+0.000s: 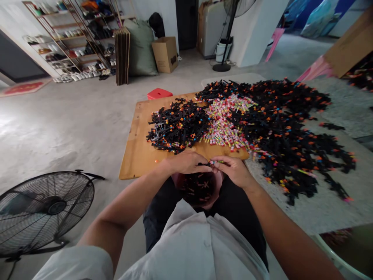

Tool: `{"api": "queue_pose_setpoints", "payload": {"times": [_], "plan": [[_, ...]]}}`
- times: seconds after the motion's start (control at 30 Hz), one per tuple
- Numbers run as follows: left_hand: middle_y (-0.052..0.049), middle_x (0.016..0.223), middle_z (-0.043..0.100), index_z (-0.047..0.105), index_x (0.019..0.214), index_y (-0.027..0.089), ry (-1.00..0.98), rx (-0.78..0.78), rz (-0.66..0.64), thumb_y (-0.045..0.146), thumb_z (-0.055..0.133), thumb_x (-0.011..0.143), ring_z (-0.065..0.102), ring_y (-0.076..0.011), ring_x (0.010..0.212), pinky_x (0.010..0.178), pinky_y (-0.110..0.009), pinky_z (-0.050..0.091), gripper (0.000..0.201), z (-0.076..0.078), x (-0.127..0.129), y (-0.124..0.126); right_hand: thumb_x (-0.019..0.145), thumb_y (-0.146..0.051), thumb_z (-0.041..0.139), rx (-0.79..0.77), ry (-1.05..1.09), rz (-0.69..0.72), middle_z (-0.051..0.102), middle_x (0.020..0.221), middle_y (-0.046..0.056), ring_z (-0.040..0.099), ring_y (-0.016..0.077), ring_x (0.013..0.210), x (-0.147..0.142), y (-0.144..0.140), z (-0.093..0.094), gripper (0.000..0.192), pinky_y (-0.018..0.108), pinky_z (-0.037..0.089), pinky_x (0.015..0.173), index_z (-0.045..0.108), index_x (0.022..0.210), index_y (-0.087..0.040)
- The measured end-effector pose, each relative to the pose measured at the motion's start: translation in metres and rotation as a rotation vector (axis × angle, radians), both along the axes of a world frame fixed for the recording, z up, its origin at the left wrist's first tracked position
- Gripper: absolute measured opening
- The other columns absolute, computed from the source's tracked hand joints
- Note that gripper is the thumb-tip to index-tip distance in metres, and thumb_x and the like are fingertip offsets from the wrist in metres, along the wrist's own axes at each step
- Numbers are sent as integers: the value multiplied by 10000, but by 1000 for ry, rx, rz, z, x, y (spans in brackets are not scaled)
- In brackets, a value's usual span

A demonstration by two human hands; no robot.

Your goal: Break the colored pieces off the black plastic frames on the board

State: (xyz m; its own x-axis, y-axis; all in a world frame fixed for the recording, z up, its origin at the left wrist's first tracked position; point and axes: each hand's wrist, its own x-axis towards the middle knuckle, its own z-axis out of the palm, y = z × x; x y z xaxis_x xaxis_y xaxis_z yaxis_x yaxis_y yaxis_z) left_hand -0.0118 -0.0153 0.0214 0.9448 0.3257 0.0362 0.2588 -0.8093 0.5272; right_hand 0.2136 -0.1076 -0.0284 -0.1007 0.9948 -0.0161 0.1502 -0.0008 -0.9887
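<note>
My left hand [188, 162] and my right hand [234, 170] meet over my lap at the near edge of a wooden board [136, 151]. Together they pinch a small black plastic piece with a coloured stick [215, 161] between the fingertips. Below them, between my knees, sits a pink bowl [201, 188] holding several dark pieces with orange bits. On the board lie a heap of black plastic parts [175, 126] and a pile of small multicoloured sticks [225, 122]. A much larger spread of black parts with orange tips [291, 128] covers the grey mat to the right.
A black floor fan [43, 212] lies at the lower left on the concrete floor. A red stool [159, 93] stands behind the board. Shoe racks [72, 39], a cardboard box [165, 54] and a standing fan base [221, 67] line the back. A green-rimmed tub [346, 249] sits at the lower right.
</note>
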Motion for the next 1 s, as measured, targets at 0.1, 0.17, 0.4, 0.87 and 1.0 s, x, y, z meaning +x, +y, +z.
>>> {"api": "queue_pose_setpoints", "payload": {"times": [0.1,0.17,0.4,0.87,1.0], "plan": [[-73,970,749,751,1049,186,18,104,10,507,481,1068,698,-172,851,717,-242,446,419,2,0,-3,908,-448,730,64,-52,-51,808,903,65,760,232,831,-2,-3,-2,332,379,603,847,796,1117,-199],[-79,989,739,738,1071,179,25,140,11,503,444,1081,698,-178,866,737,-250,460,437,1,0,-5,937,-391,698,163,-138,-52,809,986,69,758,232,878,-2,-4,1,264,375,599,868,800,1108,-219],[-88,976,739,716,1029,176,66,81,85,515,420,1082,712,-197,896,770,-268,492,453,-17,3,-10,1005,-290,589,372,-318,53,783,951,60,740,216,883,-2,-11,2,235,359,576,889,783,1128,-241],[-69,1009,786,745,1041,211,235,-15,859,400,548,1006,727,-217,920,819,-284,524,276,-29,-29,30,990,-363,502,-2,-708,-85,783,854,96,712,234,789,19,43,-34,330,303,492,713,748,886,-171],[-103,1000,767,718,1028,217,531,61,980,536,643,933,729,-274,963,842,-332,544,341,-29,-33,34,1015,-379,504,-39,-1008,-318,785,1038,152,725,295,993,3,93,-25,318,348,499,835,744,1068,-178]]}}
